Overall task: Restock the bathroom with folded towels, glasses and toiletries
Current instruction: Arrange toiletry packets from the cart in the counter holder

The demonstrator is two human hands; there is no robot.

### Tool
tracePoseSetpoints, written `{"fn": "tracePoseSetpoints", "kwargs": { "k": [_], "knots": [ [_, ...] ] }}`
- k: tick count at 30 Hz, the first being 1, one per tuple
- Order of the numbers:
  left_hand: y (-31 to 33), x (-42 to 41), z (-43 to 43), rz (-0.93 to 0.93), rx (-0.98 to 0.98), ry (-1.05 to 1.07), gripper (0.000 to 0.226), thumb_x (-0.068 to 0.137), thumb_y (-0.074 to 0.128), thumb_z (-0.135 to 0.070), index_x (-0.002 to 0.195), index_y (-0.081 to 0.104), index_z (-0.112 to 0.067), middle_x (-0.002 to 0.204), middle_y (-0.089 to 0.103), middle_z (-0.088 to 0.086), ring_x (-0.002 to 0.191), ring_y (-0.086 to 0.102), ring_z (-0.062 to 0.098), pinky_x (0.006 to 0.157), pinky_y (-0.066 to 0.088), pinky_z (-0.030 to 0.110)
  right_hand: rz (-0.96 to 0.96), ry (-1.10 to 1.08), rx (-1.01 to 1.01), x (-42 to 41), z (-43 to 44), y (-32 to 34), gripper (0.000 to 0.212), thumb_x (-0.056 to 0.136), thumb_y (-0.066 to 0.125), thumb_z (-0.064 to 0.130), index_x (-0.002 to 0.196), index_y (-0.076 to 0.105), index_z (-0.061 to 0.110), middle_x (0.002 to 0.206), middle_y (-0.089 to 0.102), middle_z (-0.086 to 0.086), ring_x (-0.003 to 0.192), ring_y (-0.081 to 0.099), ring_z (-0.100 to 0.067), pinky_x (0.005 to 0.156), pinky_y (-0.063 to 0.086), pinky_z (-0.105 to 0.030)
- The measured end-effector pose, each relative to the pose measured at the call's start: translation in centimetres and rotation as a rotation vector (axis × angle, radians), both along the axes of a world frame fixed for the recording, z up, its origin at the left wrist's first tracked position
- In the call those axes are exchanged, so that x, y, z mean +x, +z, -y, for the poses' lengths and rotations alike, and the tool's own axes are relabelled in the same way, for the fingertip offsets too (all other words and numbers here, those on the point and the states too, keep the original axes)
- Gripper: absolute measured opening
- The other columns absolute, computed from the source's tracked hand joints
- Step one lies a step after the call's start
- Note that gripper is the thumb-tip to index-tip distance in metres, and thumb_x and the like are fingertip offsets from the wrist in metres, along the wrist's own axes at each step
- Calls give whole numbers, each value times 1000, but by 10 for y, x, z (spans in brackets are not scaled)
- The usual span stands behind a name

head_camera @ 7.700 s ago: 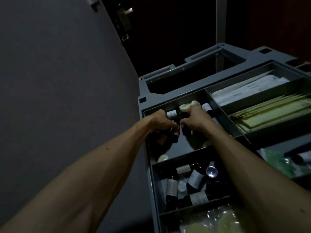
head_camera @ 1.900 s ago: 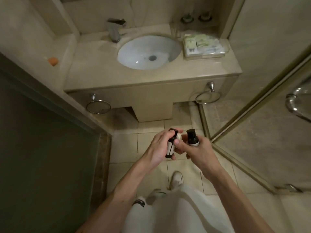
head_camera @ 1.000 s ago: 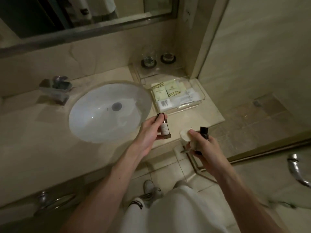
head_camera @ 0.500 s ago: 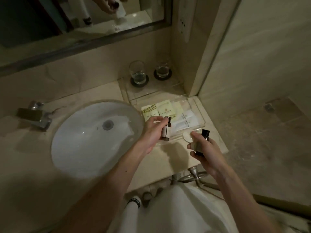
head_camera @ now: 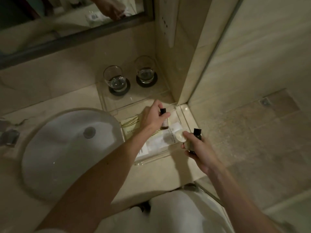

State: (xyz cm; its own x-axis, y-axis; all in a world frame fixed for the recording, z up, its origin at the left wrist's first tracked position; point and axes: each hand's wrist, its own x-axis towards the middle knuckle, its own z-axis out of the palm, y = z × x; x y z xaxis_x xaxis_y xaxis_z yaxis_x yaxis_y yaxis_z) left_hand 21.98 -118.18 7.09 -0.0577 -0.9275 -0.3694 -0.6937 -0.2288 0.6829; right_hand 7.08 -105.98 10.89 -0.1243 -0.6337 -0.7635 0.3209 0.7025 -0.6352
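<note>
We see the left hand point(head_camera: 152, 117) curled round a small dark bottle point(head_camera: 164, 123), held upright over the clear tray point(head_camera: 152, 160) of sachets point(head_camera: 158, 142) right of the sink point(head_camera: 50, 157). The right hand point(head_camera: 199, 149), nearer, grips a second dark bottle point(head_camera: 196, 134) plus a pale round item point(head_camera: 179, 137), possibly a soap; the dim view leaves it unclear.

Dim beige marble counter point(head_camera: 159, 172), white oval basin point(head_camera: 58, 148) (sunk in), dark-framed mirror point(head_camera: 67, 10) above
</note>
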Motion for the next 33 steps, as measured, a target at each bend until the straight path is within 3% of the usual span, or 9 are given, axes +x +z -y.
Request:
{"fn": "tracePoseSetpoints", "kwargs": {
  "k": [3, 7, 16, 19, 21, 23, 25, 29, 33],
  "knots": [
    [-16, -3, 0, 210, -154, -159, 33, 88, 69, -49, 95, 44, -28, 79, 68, -1, 67, 65, 19, 51, 47, 29, -1, -5, 1, -3, 7, -4, 21, 90, 69, 31, 104, 67, 15, 79, 62, -4, 75, 60, -15, 70, 46, -30],
    [-22, 1, 2, 303, -241, -204, 32, 92, 60, -53, 96, 36, -31, 85, 68, 5, 67, 66, 24, 57, 58, 41, 2, -6, 3, -4, 17, -9, 18, 89, 70, 31, 99, 69, 15, 74, 64, -2, 71, 60, -14, 69, 46, -31],
    [5, 4, 13, 102, -313, -352, 26, 94, 62, -44, 114, 57, -28, 105, 62, 1, 96, 60, 18, 72, 53, 35, 11, 24, -7, -1, 25, -15, 20, 89, 70, 31, 101, 68, 15, 75, 66, 0, 71, 61, -12, 71, 46, -30],
    [17, 17, 23, -41, -234, -231, 20, 99, 56, -39, 119, 54, -34, 114, 60, -6, 96, 61, 11, 65, 49, 21, -23, 65, -36, -2, 25, -17, 21, 90, 69, 32, 101, 69, 14, 74, 66, 0, 72, 60, -15, 72, 44, -33],
    [25, 35, 25, -147, -231, -72, 14, 103, 49, -28, 116, 54, -31, 103, 62, -7, 85, 63, 11, 64, 54, 25, -63, 120, -60, 0, 27, -18, 25, 89, 70, 32, 101, 70, 11, 76, 66, -2, 72, 58, -17, 71, 42, -35],
    [26, 53, 25, -80, -248, -12, 14, 105, 40, -24, 108, 54, -26, 91, 59, -7, 77, 58, 14, 66, 49, 34, -76, 153, -71, 3, 30, -19, 25, 89, 70, 32, 98, 70, 8, 75, 64, -3, 72, 57, -18, 69, 41, -35],
    [22, 65, 22, 53, -185, -94, 16, 105, 38, -28, 103, 54, -24, 89, 58, 0, 70, 54, 14, 62, 44, 33, -73, 165, -78, 7, 34, -20, 20, 88, 71, 32, 89, 68, 12, 67, 60, 1, 71, 56, -19, 65, 39, -33],
    [2, 79, 18, 395, -121, -404, 32, 92, 61, -47, 117, 59, -28, 115, 48, -3, 93, 55, 16, 75, 50, 34, -83, 185, -82, 12, 37, -23, 20, 88, 71, 33, 89, 67, 13, 65, 59, 2, 68, 57, -17, 63, 39, -33],
    [-11, 79, 15, 345, -123, -455, 37, 90, 68, -40, 124, 60, -26, 120, 47, -3, 101, 55, 18, 81, 47, 33, -86, 193, -76, 12, 33, -24, 31, 88, 70, 33, 101, 68, 4, 72, 57, -5, 69, 56, -17, 66, 40, -34]
  ]
}}
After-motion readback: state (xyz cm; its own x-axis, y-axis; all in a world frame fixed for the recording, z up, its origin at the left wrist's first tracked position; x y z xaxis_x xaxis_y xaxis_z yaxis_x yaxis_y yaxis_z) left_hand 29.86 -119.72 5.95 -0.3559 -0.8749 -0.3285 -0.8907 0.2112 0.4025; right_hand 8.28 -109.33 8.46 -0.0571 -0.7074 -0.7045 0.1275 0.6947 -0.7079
